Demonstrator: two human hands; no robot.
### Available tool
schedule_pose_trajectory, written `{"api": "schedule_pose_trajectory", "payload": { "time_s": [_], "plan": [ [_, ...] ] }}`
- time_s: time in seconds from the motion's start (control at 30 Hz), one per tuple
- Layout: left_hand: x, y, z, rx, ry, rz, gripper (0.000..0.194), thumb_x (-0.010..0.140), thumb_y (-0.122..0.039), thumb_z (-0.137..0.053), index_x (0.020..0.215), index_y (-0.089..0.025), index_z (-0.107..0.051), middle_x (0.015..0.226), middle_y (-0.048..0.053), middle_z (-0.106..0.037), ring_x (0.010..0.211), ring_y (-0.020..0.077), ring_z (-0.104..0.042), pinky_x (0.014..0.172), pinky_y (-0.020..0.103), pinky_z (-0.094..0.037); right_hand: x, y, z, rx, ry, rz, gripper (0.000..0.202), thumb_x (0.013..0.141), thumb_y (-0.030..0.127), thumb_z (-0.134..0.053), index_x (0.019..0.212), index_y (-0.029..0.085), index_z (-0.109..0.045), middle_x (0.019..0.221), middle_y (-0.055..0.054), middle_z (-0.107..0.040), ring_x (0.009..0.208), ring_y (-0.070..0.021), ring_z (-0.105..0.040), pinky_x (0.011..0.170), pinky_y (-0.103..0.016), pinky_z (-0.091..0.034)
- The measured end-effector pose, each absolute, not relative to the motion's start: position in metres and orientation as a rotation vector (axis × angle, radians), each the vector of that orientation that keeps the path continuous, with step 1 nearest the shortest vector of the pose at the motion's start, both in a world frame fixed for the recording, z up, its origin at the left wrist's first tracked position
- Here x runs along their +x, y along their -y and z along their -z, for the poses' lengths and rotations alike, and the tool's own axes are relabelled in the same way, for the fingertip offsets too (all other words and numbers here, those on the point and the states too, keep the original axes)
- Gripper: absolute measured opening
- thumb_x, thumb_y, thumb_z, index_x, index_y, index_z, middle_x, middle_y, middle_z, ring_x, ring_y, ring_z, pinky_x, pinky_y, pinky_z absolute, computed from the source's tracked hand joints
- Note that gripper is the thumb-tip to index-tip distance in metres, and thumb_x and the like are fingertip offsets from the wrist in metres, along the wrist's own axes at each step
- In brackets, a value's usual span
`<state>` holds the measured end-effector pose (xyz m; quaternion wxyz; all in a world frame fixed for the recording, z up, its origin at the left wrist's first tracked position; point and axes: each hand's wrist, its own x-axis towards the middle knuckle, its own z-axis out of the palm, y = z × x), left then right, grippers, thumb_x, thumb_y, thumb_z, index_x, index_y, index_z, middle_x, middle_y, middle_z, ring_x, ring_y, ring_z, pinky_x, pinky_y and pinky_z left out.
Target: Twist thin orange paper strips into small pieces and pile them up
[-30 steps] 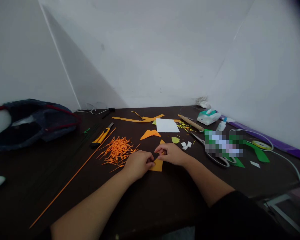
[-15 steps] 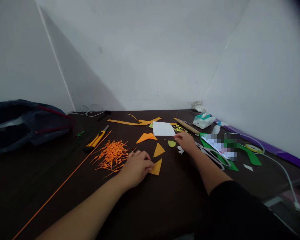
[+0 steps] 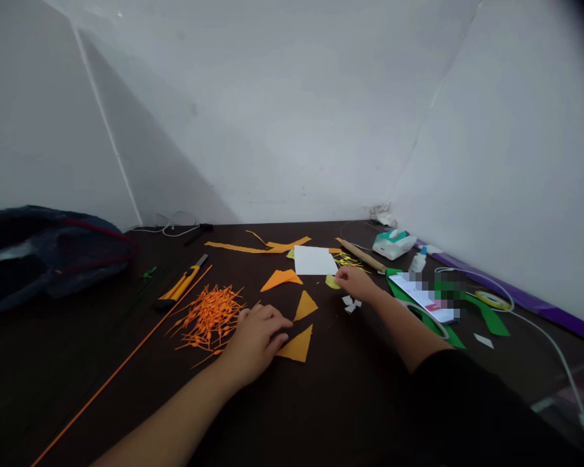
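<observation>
I see the yellow-green scrap (image 3: 331,282) left of the nearer right hand (image 3: 356,284), at its fingertips; pinch indeterminable. Left hand (image 3: 255,334): fingers parted.

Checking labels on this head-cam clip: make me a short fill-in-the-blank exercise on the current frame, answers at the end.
1. The small yellow-green scrap is right at the ____ hand.
2. The heap of thin stems beside the left hand is coloured ____.
3. The flat sheet just beyond the scrap is coloured ____.
4. As the camera sees it, the utility knife lies on the ____ side of the heap.

Missing words: right; orange; white; left.
</observation>
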<state>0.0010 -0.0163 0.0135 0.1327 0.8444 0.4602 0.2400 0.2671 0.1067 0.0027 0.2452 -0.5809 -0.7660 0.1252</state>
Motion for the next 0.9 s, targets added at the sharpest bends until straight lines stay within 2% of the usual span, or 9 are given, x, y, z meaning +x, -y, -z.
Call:
{"api": "schedule_pose_trajectory", "payload": {
  "time_s": [0.1, 0.2, 0.3, 0.4, 0.5, 0.73, 0.8, 0.9],
  "plan": [
    [0.004, 0.011, -0.010, 2.068, -1.342, -0.949, 0.029, 0.076, -0.025, -0.053, 0.104, -0.021, -0.052, 0.091, 0.005, -0.060, 0.086, 0.0190, -0.054, 0.083, 0.038, -0.037, 0.246, -0.091, -0.012, -1.512, 2.072, -0.480, 0.010, 0.076, 0.021, -0.047, 0.073, 0.016, -0.056, 0.057, -0.002, -0.063, 0.050, -0.0128, -0.057, 0.048, -0.023, -0.042],
    [0.010, 0.010, -0.009, 1.517, -1.205, -1.101, 0.043, 0.072, -0.031, -0.057, 0.110, -0.016, -0.042, 0.091, 0.008, -0.061, 0.079, 0.0182, -0.060, 0.076, 0.036, -0.044, 0.206, -0.060, -0.015, -1.383, 2.070, -0.525, 0.009, 0.077, 0.021, -0.046, 0.077, 0.018, -0.055, 0.065, -0.001, -0.064, 0.054, -0.0117, -0.058, 0.051, -0.022, -0.043],
    [0.013, 0.012, -0.010, 1.187, -1.053, -1.056, 0.040, 0.070, -0.036, -0.060, 0.102, -0.015, -0.046, 0.087, 0.007, -0.063, 0.075, 0.0168, -0.061, 0.076, 0.035, -0.046, 0.170, -0.027, -0.011, -1.119, 2.130, -0.401, 0.008, 0.072, 0.015, -0.050, 0.073, 0.020, -0.057, 0.066, -0.001, -0.061, 0.060, -0.0129, -0.055, 0.056, -0.024, -0.041],
    [0.013, 0.013, -0.011, 1.155, -1.036, -0.968, 0.027, 0.064, -0.033, -0.066, 0.081, -0.015, -0.054, 0.071, 0.001, -0.062, 0.067, 0.0131, -0.060, 0.072, 0.030, -0.046, 0.156, -0.010, -0.006, -1.030, 2.148, -0.415, 0.010, 0.072, 0.013, -0.050, 0.072, 0.020, -0.056, 0.068, 0.000, -0.059, 0.064, -0.0123, -0.053, 0.059, -0.025, -0.039],
    [0.012, 0.012, -0.009, 1.187, -1.131, -0.914, 0.027, 0.059, -0.034, -0.069, 0.065, -0.015, -0.051, 0.061, -0.003, -0.060, 0.054, 0.0098, -0.056, 0.059, 0.025, -0.044, 0.159, -0.010, 0.000, -1.097, 2.025, -0.565, 0.007, 0.074, 0.016, -0.050, 0.073, 0.020, -0.055, 0.064, 0.002, -0.056, 0.059, -0.0109, -0.051, 0.056, -0.023, -0.039],
    [0.006, 0.009, -0.006, 1.136, -1.149, -0.929, 0.023, 0.072, -0.038, -0.056, 0.067, -0.015, -0.051, 0.059, -0.002, -0.061, 0.047, 0.0078, -0.052, 0.052, 0.021, -0.040, 0.172, -0.026, 0.003, -1.073, 1.954, -0.908, 0.008, 0.076, 0.017, -0.049, 0.079, 0.019, -0.056, 0.063, 0.002, -0.058, 0.057, -0.0105, -0.055, 0.054, -0.022, -0.043],
    [0.004, 0.009, -0.007, 1.130, -1.156, -0.935, 0.025, 0.073, -0.038, -0.054, 0.065, -0.015, -0.048, 0.058, -0.001, -0.061, 0.045, 0.0076, -0.051, 0.051, 0.020, -0.039, 0.195, -0.038, -0.003, -1.107, 2.068, -0.796, 0.012, 0.076, 0.016, -0.049, 0.080, 0.021, -0.059, 0.066, 0.001, -0.061, 0.061, -0.0121, -0.057, 0.059, -0.025, -0.044],
    [0.004, 0.011, -0.009, 1.123, -1.165, -0.937, 0.028, 0.073, -0.041, -0.053, 0.063, -0.016, -0.045, 0.057, -0.002, -0.059, 0.044, 0.0079, -0.050, 0.049, 0.020, -0.038, 0.250, -0.062, -0.013, -1.321, 2.187, -0.382, 0.015, 0.076, 0.017, -0.050, 0.080, 0.022, -0.063, 0.082, -0.002, -0.064, 0.079, -0.0167, -0.057, 0.074, -0.031, -0.042]
  ]
}}
